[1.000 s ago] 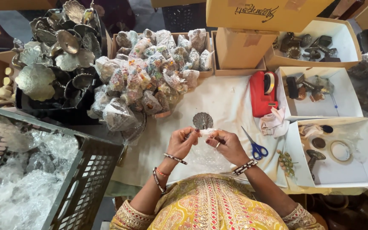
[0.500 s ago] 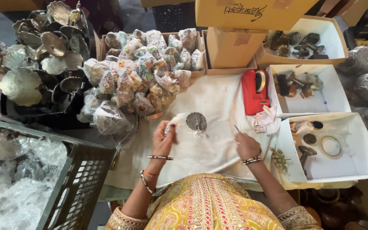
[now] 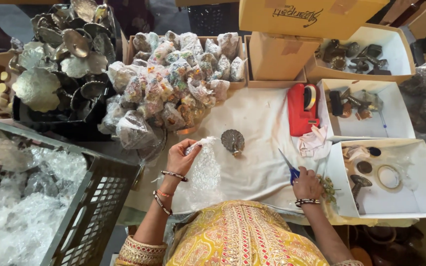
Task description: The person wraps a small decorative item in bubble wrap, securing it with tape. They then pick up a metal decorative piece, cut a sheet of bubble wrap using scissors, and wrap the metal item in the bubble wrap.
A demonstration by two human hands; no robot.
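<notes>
Two hands: both over the white cloth.
Left hand: fingers pinched shut on a bubble-wrap sheet.
Right hand: fingers curled over blue-handled scissors.
Metal peacock piece: standing just right of the wrap.
Red tape dispenser: well beyond.

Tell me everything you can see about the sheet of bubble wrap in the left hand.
The bubble wrap is a clear, soft plastic sheet with small air bubbles, slightly shiny and crumpled. It hangs lengthwise from the left hand, which pinches its upper end, bunched to a narrow tip beside the fingers. The lower part spreads wider over the white cloth toward the person's lap. It is not wrapped around anything. A small metal fan-shaped piece stands just right of its top, apart from it.
</notes>
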